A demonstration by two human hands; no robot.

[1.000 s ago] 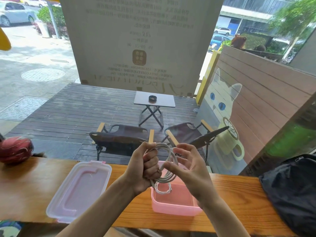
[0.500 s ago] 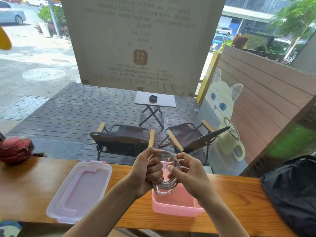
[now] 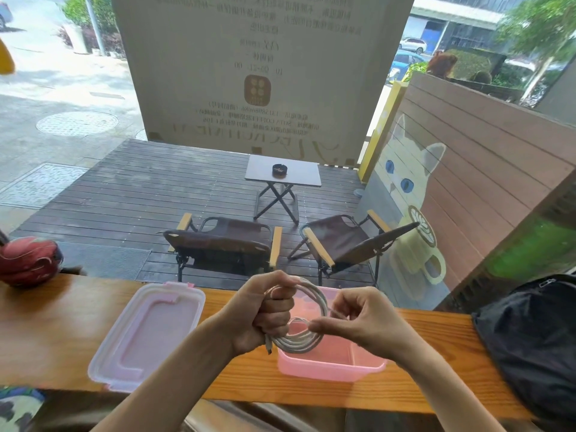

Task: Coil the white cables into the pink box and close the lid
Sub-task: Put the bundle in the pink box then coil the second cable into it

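Note:
My left hand [image 3: 265, 310] grips one side of a coiled white cable [image 3: 307, 339], which hangs as a ring just above the open pink box [image 3: 330, 366]. A cable plug sticks out below that fist. My right hand [image 3: 358, 319] pinches a thin strand of the cable at the coil's right side with thumb and fingertips. The pink box stands on the wooden counter [image 3: 46, 332], and part of its inside is hidden by the coil and my hands. Its translucent pink lid [image 3: 149, 332] lies separately to the left, inner side up.
A black bag [image 3: 530, 344] lies on the counter at the right. A red rounded object [image 3: 28, 260] sits at the counter's far left. Beyond the counter is a window onto a deck with two folding chairs and a small table.
Both hands with the coil have dropped lower, over the box. My right hand has shifted from holding the loop to pinching a thin strand at its right side.

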